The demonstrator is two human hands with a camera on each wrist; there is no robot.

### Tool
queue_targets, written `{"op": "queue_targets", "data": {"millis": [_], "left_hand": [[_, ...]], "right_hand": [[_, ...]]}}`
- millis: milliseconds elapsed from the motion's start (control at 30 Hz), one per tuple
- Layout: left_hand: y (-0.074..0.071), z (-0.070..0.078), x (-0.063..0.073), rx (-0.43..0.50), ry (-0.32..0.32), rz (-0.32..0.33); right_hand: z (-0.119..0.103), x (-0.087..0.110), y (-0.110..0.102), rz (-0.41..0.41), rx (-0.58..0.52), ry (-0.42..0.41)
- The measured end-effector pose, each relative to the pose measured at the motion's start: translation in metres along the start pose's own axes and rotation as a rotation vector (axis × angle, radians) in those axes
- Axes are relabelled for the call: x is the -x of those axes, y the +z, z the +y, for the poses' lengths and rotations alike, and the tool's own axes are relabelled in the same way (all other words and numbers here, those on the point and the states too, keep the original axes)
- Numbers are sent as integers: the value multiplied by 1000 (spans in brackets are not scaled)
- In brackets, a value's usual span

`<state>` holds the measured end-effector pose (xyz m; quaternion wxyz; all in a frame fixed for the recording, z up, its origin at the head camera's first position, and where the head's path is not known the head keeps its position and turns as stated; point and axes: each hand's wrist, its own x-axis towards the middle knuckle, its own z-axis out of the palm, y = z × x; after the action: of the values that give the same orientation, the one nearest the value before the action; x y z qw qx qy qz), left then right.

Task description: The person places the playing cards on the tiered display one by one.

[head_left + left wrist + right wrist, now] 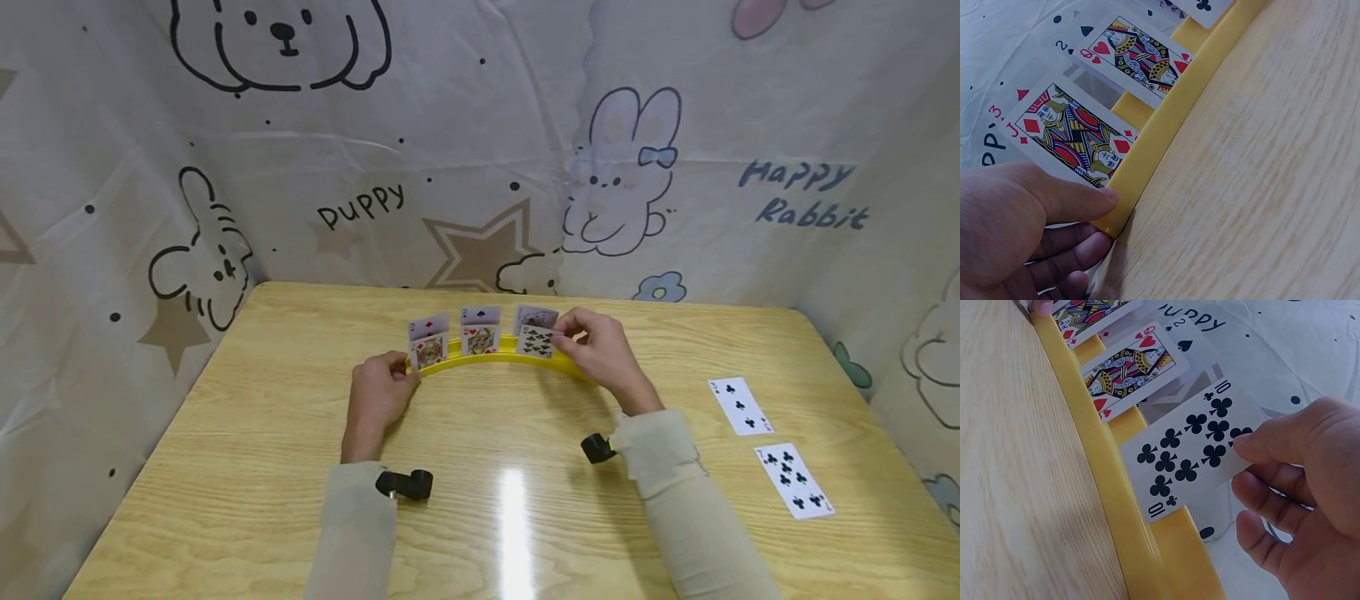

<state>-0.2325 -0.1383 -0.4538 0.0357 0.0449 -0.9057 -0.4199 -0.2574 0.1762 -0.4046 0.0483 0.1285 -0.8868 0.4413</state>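
Note:
A curved yellow card holder (468, 360) stands on the table with playing cards upright in two rows. At its left end my left hand (375, 390) grips it between thumb and fingers, beside the jack of diamonds (1072, 134). The queen of hearts (1141, 59) stands in the middle of the front row. On the right, my right hand (598, 350) pinches the ten of clubs (1179, 453) by its upper edge; the card's lower edge is at the holder. Behind these stand a three of diamonds (428, 323), a two of spades (480, 314) and a partly hidden card (537, 316).
Face up on the table (247, 467) at the right lie a three of clubs (741, 406) and a seven of clubs (793, 481). A printed cloth (465, 125) hangs behind the table and along both sides. Each wrist wears a small black camera.

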Motion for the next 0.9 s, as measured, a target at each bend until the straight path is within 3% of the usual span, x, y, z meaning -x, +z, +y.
{"op": "queue_targets", "data": {"millis": [900], "left_hand": [[0,0,1,8,-17,3]], "right_hand": [[4,-4,15,-12,16,10]]}}
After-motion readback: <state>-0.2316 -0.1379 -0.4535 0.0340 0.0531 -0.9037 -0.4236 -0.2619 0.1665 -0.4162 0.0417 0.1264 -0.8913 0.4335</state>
